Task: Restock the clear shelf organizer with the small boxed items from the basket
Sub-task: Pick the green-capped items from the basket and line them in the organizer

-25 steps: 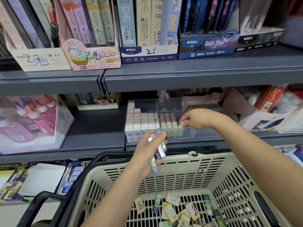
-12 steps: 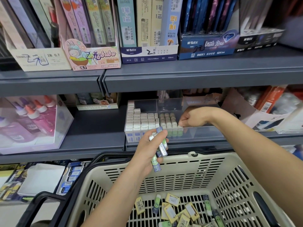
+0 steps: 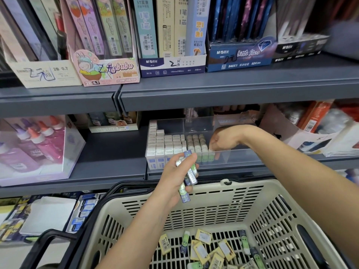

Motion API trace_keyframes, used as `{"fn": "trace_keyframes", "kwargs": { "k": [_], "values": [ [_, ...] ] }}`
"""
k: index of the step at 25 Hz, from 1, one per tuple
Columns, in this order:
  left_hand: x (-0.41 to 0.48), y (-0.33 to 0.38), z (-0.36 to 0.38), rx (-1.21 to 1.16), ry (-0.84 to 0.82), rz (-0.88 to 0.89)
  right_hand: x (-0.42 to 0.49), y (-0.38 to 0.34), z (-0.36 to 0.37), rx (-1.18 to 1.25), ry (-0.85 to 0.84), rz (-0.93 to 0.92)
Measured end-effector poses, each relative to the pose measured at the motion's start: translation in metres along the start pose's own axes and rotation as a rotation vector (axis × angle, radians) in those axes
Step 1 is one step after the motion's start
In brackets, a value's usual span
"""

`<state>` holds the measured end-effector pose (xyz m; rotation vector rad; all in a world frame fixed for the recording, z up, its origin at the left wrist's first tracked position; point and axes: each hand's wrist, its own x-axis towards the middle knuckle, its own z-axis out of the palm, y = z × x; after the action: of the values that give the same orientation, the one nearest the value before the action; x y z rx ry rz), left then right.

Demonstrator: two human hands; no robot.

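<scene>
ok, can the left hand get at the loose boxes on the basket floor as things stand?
Likely yes for reach: the left hand hangs over the open basket with nothing between it and the loose boxes. But its grip is full with a bundle of boxes, so picking up more looks doubtful.

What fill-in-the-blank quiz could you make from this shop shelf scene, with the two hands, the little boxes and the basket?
1. The left hand grips several slim small boxes above the beige slotted plastic basket, whose handles are ____.
2. The right hand reaches into the clear plastic shelf organizer, whose white-topped boxes fill its ____ side.
3. More little boxes lie loose inside the ____.
Missing words: black; left; basket.
</scene>
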<state>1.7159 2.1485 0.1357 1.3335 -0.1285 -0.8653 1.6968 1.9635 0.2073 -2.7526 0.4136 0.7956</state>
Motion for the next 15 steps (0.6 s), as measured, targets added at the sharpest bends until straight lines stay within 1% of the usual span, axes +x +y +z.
{"fn": "trace_keyframes", "kwargs": {
  "k": [2,3,5,6,7,9,11,12,13,15],
  "values": [
    [0.000,0.001,0.002,0.000,-0.005,0.002,-0.002,0.003,0.004,0.004,0.078,-0.035],
    [0.000,0.001,0.003,0.001,-0.005,0.002,-0.005,0.004,0.006,-0.004,0.166,-0.042],
    [0.000,0.002,0.005,-0.001,-0.006,0.001,-0.015,0.005,0.013,-0.007,0.397,-0.075],
    [0.000,0.002,0.007,-0.003,-0.004,0.004,-0.022,0.003,0.019,0.045,0.491,-0.119],
    [0.000,0.003,0.008,-0.006,0.001,0.010,-0.029,-0.001,0.025,0.128,0.541,-0.173],
    [0.000,0.003,0.010,-0.011,0.012,0.022,-0.043,-0.012,0.040,0.346,0.533,-0.270],
    [0.000,0.003,0.012,-0.024,0.025,0.031,-0.056,-0.025,0.056,0.587,0.446,-0.305],
    [0.000,0.002,0.013,-0.035,0.031,0.032,-0.059,-0.030,0.062,0.640,0.428,-0.284],
    [-0.001,0.002,0.014,-0.045,0.033,0.033,-0.061,-0.033,0.069,0.640,0.437,-0.245],
    [-0.002,0.002,0.014,-0.054,0.026,0.032,-0.059,-0.039,0.078,0.628,0.528,-0.196]
  ]
}}
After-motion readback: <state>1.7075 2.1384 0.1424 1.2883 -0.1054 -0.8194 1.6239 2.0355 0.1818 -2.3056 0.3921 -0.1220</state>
